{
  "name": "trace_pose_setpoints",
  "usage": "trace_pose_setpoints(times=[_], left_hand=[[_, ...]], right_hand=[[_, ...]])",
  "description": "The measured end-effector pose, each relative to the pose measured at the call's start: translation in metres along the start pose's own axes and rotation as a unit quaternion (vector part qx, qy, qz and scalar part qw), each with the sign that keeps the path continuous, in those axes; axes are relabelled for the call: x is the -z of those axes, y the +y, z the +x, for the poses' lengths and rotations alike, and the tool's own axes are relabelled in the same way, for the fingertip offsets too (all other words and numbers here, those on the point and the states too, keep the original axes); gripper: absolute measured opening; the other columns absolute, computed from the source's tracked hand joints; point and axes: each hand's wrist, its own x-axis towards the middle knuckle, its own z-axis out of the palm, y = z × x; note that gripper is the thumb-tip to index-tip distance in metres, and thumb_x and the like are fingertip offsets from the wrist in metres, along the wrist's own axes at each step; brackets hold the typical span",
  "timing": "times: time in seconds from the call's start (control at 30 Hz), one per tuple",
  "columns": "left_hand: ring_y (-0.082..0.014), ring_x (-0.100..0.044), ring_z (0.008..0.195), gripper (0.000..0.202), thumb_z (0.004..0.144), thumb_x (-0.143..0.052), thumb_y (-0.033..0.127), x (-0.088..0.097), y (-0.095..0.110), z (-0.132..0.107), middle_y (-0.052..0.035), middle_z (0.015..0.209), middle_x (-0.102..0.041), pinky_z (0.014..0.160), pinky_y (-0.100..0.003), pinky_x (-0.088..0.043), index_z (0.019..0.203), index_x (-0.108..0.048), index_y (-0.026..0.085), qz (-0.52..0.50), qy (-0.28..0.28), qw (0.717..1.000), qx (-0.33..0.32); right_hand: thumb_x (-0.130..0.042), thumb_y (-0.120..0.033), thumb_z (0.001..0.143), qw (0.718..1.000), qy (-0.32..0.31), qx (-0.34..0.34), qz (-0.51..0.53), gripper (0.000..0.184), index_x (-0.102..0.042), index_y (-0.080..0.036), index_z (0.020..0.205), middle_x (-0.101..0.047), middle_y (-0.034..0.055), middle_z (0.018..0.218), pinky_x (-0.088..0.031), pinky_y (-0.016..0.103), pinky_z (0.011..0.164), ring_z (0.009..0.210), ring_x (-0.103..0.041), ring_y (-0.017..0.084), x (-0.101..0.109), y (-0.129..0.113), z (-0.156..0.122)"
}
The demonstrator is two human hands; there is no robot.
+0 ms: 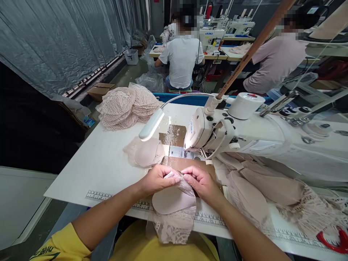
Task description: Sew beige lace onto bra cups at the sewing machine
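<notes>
Between my two hands is a pale pink lace bra piece (174, 199) with a smooth padded cup; its lower lace hangs over the table's front edge. My left hand (160, 178) pinches its upper edge between thumb and fingers. Close beside it, my right hand (200, 183) is closed on the same edge at the other side, fingertips near a small dark bit I cannot make out. Just beyond my hands is the sewing machine (201, 127), its needle area lit. Another padded lace cup piece (148, 152) lies left of the needle plate.
A stack of lace pieces (122, 107) sits at the table's far left. More cup pieces (252, 185) lie under the machine arm, with red-handled scissors (334, 242) at right. A lamp (152, 125) reaches over the table (108, 159). Two people (181, 59) sit ahead near other machines.
</notes>
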Motion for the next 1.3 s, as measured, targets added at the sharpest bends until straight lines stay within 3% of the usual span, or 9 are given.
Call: trace_pose_setpoints(times=[0.1,0.3,0.5,0.7,0.8,0.9,1.03,1.17,1.3], left_hand=[[-0.0155,-0.058,0.080,0.038,0.079,-0.069,0.045,0.003,0.001,0.005,-0.0078,0.086,-0.065,0.072,-0.026,-0.045,0.093,-0.069,0.010,-0.013,-0.014,1.000,0.001],[-0.0083,-0.045,0.056,0.038,0.072,-0.070,0.046,0.029,0.012,0.035,0.0005,0.066,-0.052,0.054,-0.020,-0.036,0.079,-0.059,0.011,0.092,-0.012,0.995,0.023],[-0.0077,-0.042,0.054,0.019,0.070,-0.065,0.029,0.046,0.023,0.071,0.0033,0.061,-0.049,0.051,-0.018,-0.031,0.073,-0.057,0.013,0.220,-0.008,0.975,0.011],[-0.0080,-0.041,0.053,0.004,0.073,-0.056,0.019,0.040,0.020,0.084,0.0048,0.060,-0.049,0.052,-0.017,-0.032,0.073,-0.057,0.014,0.326,-0.008,0.945,-0.016],[-0.0079,-0.042,0.052,0.006,0.075,-0.055,0.017,0.039,0.022,0.089,0.0052,0.058,-0.049,0.051,-0.017,-0.032,0.069,-0.056,0.015,0.361,-0.024,0.932,-0.027],[-0.0088,-0.044,0.052,0.006,0.074,-0.056,0.016,0.041,0.028,0.094,0.0051,0.058,-0.052,0.051,-0.018,-0.034,0.069,-0.058,0.016,0.393,-0.045,0.918,-0.034],[-0.0140,-0.053,0.065,0.008,0.076,-0.054,0.012,0.046,0.042,0.089,-0.0002,0.072,-0.060,0.061,-0.022,-0.042,0.076,-0.061,0.015,0.451,-0.010,0.890,-0.064],[-0.0171,-0.058,0.075,0.018,0.085,-0.045,0.012,0.037,0.052,0.062,-0.0059,0.085,-0.062,0.069,-0.027,-0.047,0.090,-0.062,0.015,0.517,0.055,0.842,-0.143],[-0.0185,-0.062,0.085,0.024,0.091,-0.039,0.014,0.016,0.038,0.040,-0.0085,0.096,-0.066,0.075,-0.030,-0.052,0.101,-0.061,0.016,0.575,0.005,0.794,-0.194]], right_hand=[[-0.062,-0.044,0.082,0.999,0.007,-0.012,0.039,0.027,-0.055,-0.021,0.092,-0.058,-0.0007,0.077,-0.043,0.025,0.060,0.068,-0.055,0.014,-0.002,0.007,0.002],[-0.058,-0.033,0.082,0.997,0.068,-0.028,-0.038,0.020,-0.043,-0.022,0.074,-0.037,-0.0072,0.061,-0.032,0.023,0.053,0.056,-0.037,0.010,-0.002,0.009,0.005],[-0.051,-0.033,0.084,0.984,0.073,-0.044,-0.159,0.010,-0.053,-0.023,0.084,-0.054,-0.0048,0.063,-0.033,0.024,0.056,0.059,-0.049,0.013,0.006,0.008,0.007],[-0.051,-0.040,0.084,0.921,0.140,-0.032,-0.363,0.026,-0.058,-0.020,0.068,-0.058,0.0000,0.060,-0.033,0.025,0.054,0.058,-0.052,0.016,0.017,0.010,0.008],[-0.051,-0.025,0.082,0.904,0.103,0.028,-0.415,0.020,-0.068,-0.022,0.092,-0.067,0.0033,0.084,-0.037,0.025,0.058,0.069,-0.056,0.017,0.017,0.009,0.010],[-0.049,-0.014,0.079,0.883,0.048,0.013,-0.467,0.047,-0.061,-0.026,0.123,-0.067,0.0036,0.104,-0.039,0.025,0.058,0.074,-0.058,0.016,0.014,0.006,0.013],[-0.050,-0.014,0.082,0.860,0.032,-0.015,-0.509,0.045,-0.061,-0.025,0.124,-0.067,0.0034,0.107,-0.043,0.026,0.067,0.081,-0.060,0.018,0.011,0.003,0.015],[-0.054,-0.013,0.080,0.853,0.032,-0.008,-0.520,0.043,-0.063,-0.025,0.121,-0.067,0.0038,0.105,-0.046,0.027,0.073,0.088,-0.061,0.019,0.010,0.006,0.015],[-0.055,-0.013,0.080,0.850,0.043,0.009,-0.525,0.041,-0.064,-0.024,0.119,-0.067,0.0058,0.104,-0.047,0.028,0.073,0.094,-0.060,0.021,0.009,0.011,0.015]])
